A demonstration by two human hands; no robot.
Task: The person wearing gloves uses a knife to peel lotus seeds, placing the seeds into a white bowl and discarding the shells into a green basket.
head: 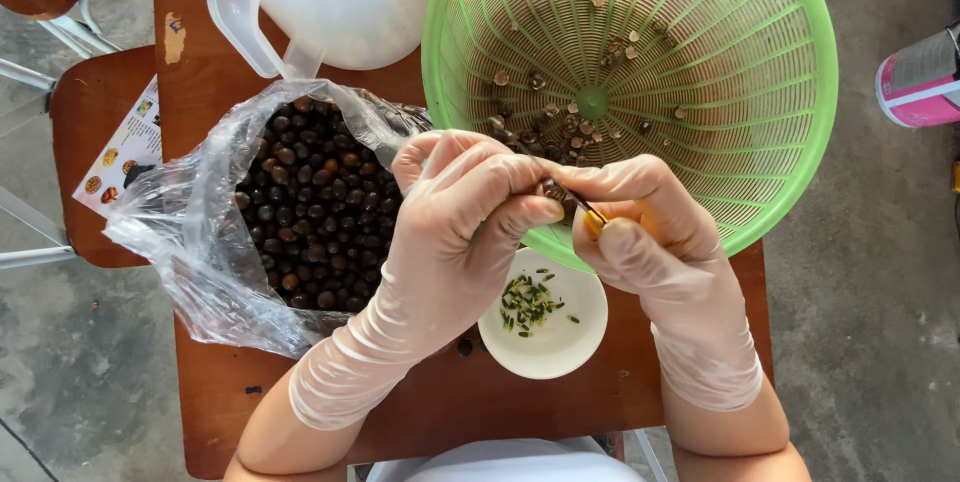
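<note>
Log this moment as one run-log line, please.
left hand: pinches dark seed | right hand: small tool at seed | over green basket rim | beside: seed bag, white bowl

Gloved hands, left (470, 212) and right (640, 222), pinch a dark seed (553, 190) and a yellow-handled tool (592, 216) over a green basket (780, 92).

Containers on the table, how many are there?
4. A white jug of pale seeds at the top, a green basket top right, a clear plastic bag of dark seeds at left, and a small white bowl below the gloved hands.
</note>
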